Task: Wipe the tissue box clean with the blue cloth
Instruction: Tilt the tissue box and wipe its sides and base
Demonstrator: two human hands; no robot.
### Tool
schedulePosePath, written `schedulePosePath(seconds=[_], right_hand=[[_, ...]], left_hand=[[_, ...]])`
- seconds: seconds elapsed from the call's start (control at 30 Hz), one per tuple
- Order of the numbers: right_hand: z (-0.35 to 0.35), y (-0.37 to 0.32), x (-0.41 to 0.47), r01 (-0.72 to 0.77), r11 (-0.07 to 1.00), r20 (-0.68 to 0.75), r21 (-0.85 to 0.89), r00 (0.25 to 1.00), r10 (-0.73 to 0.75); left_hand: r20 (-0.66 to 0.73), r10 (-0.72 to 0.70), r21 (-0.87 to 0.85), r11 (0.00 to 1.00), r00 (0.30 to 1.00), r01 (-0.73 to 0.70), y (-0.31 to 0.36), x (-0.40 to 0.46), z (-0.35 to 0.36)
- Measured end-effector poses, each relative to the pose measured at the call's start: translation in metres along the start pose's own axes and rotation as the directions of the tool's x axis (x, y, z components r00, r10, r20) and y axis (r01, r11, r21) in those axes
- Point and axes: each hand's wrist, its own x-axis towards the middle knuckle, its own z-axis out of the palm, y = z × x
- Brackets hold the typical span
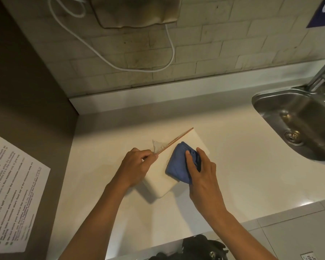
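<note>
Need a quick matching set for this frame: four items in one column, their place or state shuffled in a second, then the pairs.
Items:
1. blue cloth
2. left hand
3. sink
4. printed sheet

Place or state:
A. on the dark panel at left
B. set into the counter at right
C. bunched under the right hand on the tissue box
D. steadying the box's left side

Pairs: 1-C, 2-D, 3-B, 4-A
</note>
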Motion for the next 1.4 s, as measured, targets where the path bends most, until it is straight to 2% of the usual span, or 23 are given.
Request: schedulePosePath(seconds=[0.13,0.3,0.37,0.63,0.77,0.83,0.93,1.0,1.07,1.13,1.23,1.27,1.33,1.4], right_hand=[[0.001,0.01,-0.003,0.089,0.994,-0.187,-0.064,0.977,-0.1],[0.004,0.007,0.001,0.29,0.947,-0.32,0.14,0.918,-0.234],[0.008,0.002,0.002,0.344,0.925,-0.349,0.163,0.897,-0.272],[0.025,-0.008,-0.009,0.369,0.928,-0.346,0.054,0.879,-0.329],[0.029,-0.013,-0.012,0.394,0.919,-0.26,0.024,0.89,-0.375],[0.022,0.001,-0.005,0.365,0.93,-0.237,0.028,0.907,-0.349],[0.002,0.024,0.019,0.133,0.987,-0.247,0.087,0.963,-0.108],[-0.003,0.022,0.027,0.055,0.986,-0.24,0.155,0.971,-0.017],[0.006,0.003,0.016,0.118,0.986,-0.228,0.121,0.97,-0.088],[0.019,-0.012,-0.006,0.262,0.961,-0.201,0.085,0.95,-0.241],[0.013,0.002,-0.003,0.357,0.931,-0.144,0.072,0.928,-0.344],[0.008,0.009,0.005,0.32,0.945,-0.136,0.074,0.942,-0.308],[-0.005,0.02,0.025,0.127,0.983,-0.141,0.131,0.984,-0.108],[-0.012,0.017,0.036,-0.01,0.977,-0.149,0.212,0.988,0.043]], left_hand=[[-0.005,0.017,0.039,0.999,1.0,-0.017,-0.005,0.001,-0.002],[-0.032,0.138,0.127,0.983,0.99,-0.133,0.0,-0.002,0.008],[-0.041,0.145,0.125,0.982,0.989,-0.139,0.002,-0.001,0.012],[-0.036,0.126,0.129,0.984,0.991,-0.121,-0.003,0.002,0.011],[-0.039,0.121,0.124,0.986,0.992,-0.115,-0.004,0.003,0.01],[-0.063,0.116,0.147,0.983,0.991,-0.106,-0.003,0.002,0.01],[-0.047,0.122,0.156,0.981,0.991,-0.113,-0.002,0.001,0.011],[-0.039,0.117,0.152,0.982,0.992,-0.11,-0.001,0.001,0.011],[-0.047,0.1,0.132,0.987,0.994,-0.093,-0.001,0.002,0.01],[-0.053,0.088,0.124,0.989,0.995,-0.081,-0.003,0.002,0.008],[-0.04,0.082,0.107,0.991,0.996,-0.077,-0.001,0.001,0.007],[-0.035,0.078,0.11,0.991,0.996,-0.074,0.0,0.0,0.006],[-0.024,0.059,0.103,0.993,0.998,-0.056,0.003,0.001,0.005],[-0.017,0.056,0.104,0.993,0.998,-0.054,0.006,0.0,0.004]])
